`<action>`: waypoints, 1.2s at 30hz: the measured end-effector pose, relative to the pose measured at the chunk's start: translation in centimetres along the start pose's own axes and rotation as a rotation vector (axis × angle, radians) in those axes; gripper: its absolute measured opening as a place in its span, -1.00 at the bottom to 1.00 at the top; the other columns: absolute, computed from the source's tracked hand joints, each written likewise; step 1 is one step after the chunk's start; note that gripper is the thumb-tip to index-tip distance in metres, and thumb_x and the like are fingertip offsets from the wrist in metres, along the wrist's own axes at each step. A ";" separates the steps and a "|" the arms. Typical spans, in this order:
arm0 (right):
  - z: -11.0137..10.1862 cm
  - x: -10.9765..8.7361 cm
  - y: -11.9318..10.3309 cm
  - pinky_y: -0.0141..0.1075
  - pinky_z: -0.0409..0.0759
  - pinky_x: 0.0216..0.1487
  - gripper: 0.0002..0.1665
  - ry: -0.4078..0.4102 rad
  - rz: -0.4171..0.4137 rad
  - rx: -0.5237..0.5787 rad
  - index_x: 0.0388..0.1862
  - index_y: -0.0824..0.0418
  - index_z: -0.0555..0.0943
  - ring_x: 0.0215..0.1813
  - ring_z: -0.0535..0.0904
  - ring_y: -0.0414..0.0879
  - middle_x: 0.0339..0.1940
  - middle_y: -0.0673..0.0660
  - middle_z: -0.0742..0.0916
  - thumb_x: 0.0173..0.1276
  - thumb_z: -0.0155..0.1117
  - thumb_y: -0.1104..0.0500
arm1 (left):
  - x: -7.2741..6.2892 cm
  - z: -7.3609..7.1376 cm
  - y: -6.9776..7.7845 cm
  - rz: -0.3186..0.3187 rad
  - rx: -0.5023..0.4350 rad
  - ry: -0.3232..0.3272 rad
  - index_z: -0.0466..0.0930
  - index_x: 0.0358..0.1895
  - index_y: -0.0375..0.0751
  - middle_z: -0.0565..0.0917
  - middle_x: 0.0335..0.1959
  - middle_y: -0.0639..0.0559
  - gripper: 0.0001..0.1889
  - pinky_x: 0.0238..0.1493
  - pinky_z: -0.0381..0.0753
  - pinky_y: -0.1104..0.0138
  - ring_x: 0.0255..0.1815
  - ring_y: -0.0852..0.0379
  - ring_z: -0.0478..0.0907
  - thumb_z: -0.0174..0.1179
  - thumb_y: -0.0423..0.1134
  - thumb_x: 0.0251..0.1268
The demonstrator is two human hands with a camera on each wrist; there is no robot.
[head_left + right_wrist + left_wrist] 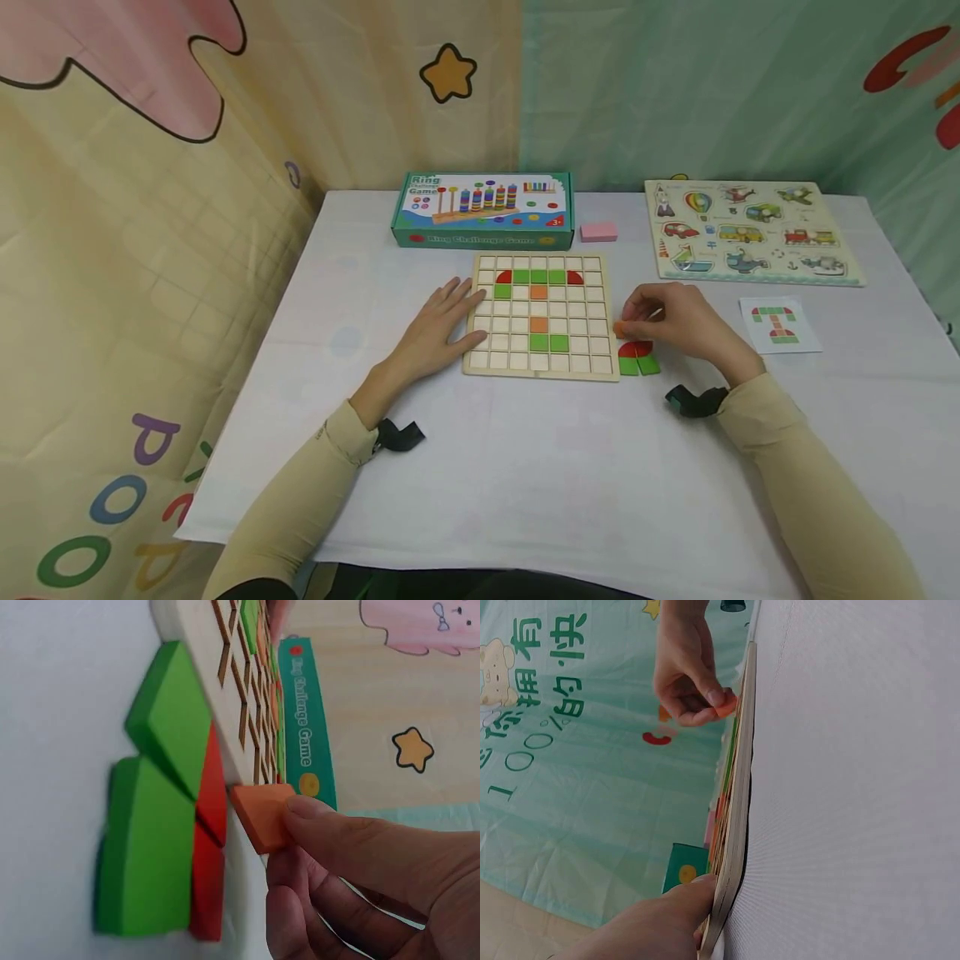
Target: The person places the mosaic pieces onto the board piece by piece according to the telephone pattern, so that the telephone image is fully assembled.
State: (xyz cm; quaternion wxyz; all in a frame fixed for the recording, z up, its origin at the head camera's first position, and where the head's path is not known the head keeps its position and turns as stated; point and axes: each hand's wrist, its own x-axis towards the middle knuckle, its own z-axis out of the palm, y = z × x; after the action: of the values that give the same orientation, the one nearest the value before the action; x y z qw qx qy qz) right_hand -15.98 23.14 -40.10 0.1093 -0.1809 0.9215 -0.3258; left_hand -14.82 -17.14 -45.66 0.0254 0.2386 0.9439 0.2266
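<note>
A wooden grid board (498, 360) lies on the table, with red, green and orange tiles set in some of its squares. My left hand (431, 333) rests at the board's left edge, fingers spread, thumb and fingertips touching the rim. Just off the right edge, my right hand (678, 321) pinches an orange square tile (262, 817) between thumb and fingers. Below that hand, beside the board, lie two green square tiles (154, 847) and two red rounded tiles (208, 881). A small pattern card (780, 325) with a coloured tile figure lies right of the right hand.
Behind the board stands a green Ring Challenge Game box (480, 237), with a pink block (598, 232) at its right. A vehicle picture puzzle board (753, 233) lies at the back right. Printed curtains (360, 100) hang behind the white table (510, 475).
</note>
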 end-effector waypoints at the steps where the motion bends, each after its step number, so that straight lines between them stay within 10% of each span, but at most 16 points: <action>1: 0.0 0.3 -0.3 -0.30 0.65 -0.10 -0.80 0.003 -0.001 0.012 -0.22 0.13 0.73 -0.13 0.68 -0.02 -0.26 0.06 0.78 0.36 0.57 0.06 | 0.0 0.0 0.0 0.000 -0.002 0.000 0.18 0.69 -0.03 0.07 0.76 -0.07 -0.22 0.77 -0.17 -0.01 0.79 -0.09 -0.16 0.14 0.17 0.56; 20: 5.8 6.7 -6.9 -0.12 0.68 -0.06 -0.90 0.132 -0.029 0.104 -0.21 0.25 0.72 -0.21 0.72 0.03 -0.27 0.19 0.80 0.42 0.48 0.24 | -0.2 -0.2 0.0 -0.007 -0.008 -0.005 0.18 0.69 -0.03 0.06 0.76 -0.07 -0.23 0.77 -0.18 -0.01 0.79 -0.09 -0.16 0.13 0.17 0.57; 36: 6.8 5.7 -8.0 -0.04 0.76 0.09 -0.85 0.117 -0.037 0.052 -0.05 0.30 0.77 -0.05 0.71 0.06 -0.13 0.19 0.81 0.46 0.43 0.29 | -0.1 0.1 -0.1 -0.013 -0.007 -0.007 0.16 0.70 0.01 0.03 0.77 -0.03 -0.22 0.77 -0.20 -0.01 0.80 -0.06 -0.20 0.11 0.21 0.56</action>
State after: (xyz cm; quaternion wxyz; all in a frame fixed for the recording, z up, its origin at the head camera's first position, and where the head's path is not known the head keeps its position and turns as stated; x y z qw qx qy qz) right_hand -16.84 11.23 -40.67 0.0540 -0.1759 0.9140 -0.3615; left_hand -14.80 -17.21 -45.75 0.0310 0.2333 0.9446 0.2287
